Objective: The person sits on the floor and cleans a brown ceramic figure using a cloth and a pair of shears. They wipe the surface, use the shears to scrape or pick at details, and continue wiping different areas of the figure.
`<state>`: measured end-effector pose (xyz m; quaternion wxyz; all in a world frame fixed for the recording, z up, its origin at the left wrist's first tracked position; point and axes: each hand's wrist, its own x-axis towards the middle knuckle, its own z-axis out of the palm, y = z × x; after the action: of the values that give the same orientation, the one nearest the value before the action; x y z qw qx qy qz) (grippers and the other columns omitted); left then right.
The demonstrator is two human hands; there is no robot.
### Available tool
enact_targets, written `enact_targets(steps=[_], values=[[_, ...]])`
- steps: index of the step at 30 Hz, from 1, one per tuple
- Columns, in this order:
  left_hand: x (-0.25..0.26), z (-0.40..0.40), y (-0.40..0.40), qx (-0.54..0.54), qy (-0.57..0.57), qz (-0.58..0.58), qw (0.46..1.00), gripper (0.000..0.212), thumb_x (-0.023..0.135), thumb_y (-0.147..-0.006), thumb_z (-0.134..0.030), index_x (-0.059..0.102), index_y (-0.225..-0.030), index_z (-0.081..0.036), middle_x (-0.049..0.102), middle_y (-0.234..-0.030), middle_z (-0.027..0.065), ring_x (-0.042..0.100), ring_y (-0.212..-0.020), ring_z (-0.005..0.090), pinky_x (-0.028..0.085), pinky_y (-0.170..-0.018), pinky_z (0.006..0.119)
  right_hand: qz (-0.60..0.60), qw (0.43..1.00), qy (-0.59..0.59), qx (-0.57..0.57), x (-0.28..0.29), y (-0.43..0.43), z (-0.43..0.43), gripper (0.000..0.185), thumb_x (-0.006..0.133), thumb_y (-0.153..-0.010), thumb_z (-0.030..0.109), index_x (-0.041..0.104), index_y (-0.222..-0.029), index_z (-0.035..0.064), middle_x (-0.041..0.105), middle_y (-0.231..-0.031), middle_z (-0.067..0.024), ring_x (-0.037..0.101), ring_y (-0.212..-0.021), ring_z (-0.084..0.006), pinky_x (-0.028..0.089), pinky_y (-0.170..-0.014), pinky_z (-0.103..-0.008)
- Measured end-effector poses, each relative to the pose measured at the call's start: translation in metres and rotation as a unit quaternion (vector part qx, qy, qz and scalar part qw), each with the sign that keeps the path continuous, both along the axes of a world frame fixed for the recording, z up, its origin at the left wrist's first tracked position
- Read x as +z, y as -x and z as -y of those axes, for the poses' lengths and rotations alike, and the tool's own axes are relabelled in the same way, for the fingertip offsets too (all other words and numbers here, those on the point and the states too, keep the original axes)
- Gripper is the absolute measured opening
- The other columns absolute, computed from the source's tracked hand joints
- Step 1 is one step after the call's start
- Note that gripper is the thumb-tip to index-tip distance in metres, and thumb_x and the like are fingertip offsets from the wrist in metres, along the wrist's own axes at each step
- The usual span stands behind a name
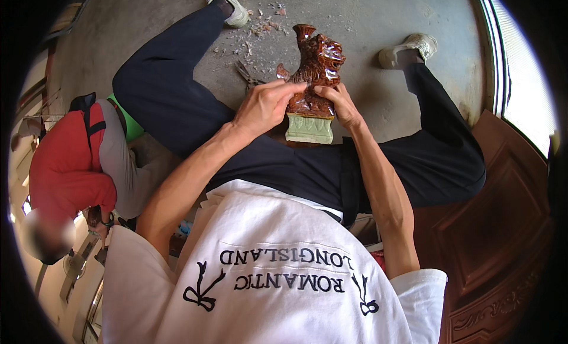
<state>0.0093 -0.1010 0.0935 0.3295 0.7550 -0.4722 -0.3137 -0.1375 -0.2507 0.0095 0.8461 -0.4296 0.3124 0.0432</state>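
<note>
A brown-glazed ceramic lion figurine [326, 55] on a pale green glazed base [309, 130] stands upright between my thighs. From its back rises a flared, cup-like piece [304, 31]. My right hand [344, 106] grips the figurine's right side, thumb across the front. My left hand [264, 104] is at the other side, its extended index finger touching the brown body. The remaining left fingers are bent, and whether they hold anything small is hidden. Just beyond the left hand, a pliers-like tool [246, 75] lies on the floor, partly covered by that hand.
Pale chips and crumbs [266, 28] are scattered over the concrete floor [355, 11]. At left, a person in a red top [71, 157] bends over near a green object [128, 122]. A carved brown wooden panel [497, 202] is at right, below a bright opening [523, 68].
</note>
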Motion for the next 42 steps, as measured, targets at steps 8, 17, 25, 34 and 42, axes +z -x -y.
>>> enact_targets(steps=[8,17,25,34,42], values=[[-0.003,-0.002,0.014,0.076,-0.008,-0.013,0.997,0.031,0.056,-0.090,0.006,0.067,-0.117,-0.004,0.069,-0.096,0.0157,0.068,-0.080,0.0272,0.053,-0.071,0.033,-0.017,1.000,0.003,0.009,-0.006,0.003,-0.001,0.044,0.065,-0.084,0.031,0.063,-0.112,-0.0022,0.066,-0.103,-0.0072,0.060,-0.093,-0.0160,0.048,-0.086,-0.0312],[0.000,0.005,0.001,0.080,-0.035,-0.033,0.996,0.028,0.055,-0.091,0.003,0.067,-0.116,0.000,0.071,-0.103,0.0185,0.071,-0.089,0.0263,0.055,-0.076,0.032,-0.017,1.000,-0.016,-0.001,-0.003,0.001,-0.001,0.044,0.065,-0.084,0.030,0.062,-0.114,-0.0024,0.066,-0.105,-0.0073,0.060,-0.095,-0.0159,0.047,-0.088,-0.0318],[0.005,0.013,0.005,0.078,-0.024,0.000,0.997,0.028,0.055,-0.086,0.006,0.068,-0.111,0.001,0.070,-0.103,0.0209,0.069,-0.094,0.0364,0.055,-0.080,0.038,-0.009,1.000,-0.028,-0.007,-0.002,0.001,-0.001,0.044,0.065,-0.084,0.028,0.061,-0.115,-0.0021,0.065,-0.106,-0.0066,0.060,-0.095,-0.0154,0.047,-0.087,-0.0309],[0.002,0.014,-0.014,0.002,-0.037,0.002,0.999,0.030,0.056,-0.086,0.005,0.068,-0.113,0.000,0.070,-0.097,0.0206,0.069,-0.087,0.0347,0.054,-0.076,0.038,-0.002,0.998,-0.060,0.002,-0.011,0.002,0.000,0.045,0.065,-0.084,0.028,0.060,-0.116,-0.0021,0.065,-0.108,-0.0073,0.060,-0.096,-0.0156,0.048,-0.088,-0.0305],[0.002,0.020,-0.008,0.020,-0.038,0.000,0.999,0.028,0.057,-0.087,0.004,0.069,-0.112,-0.001,0.071,-0.098,0.0204,0.071,-0.086,0.0335,0.055,-0.074,0.037,-0.015,0.996,-0.091,-0.002,-0.017,0.004,0.001,0.047,0.066,-0.084,0.029,0.059,-0.117,-0.0030,0.064,-0.108,-0.0078,0.060,-0.095,-0.0154,0.048,-0.087,-0.0304]])
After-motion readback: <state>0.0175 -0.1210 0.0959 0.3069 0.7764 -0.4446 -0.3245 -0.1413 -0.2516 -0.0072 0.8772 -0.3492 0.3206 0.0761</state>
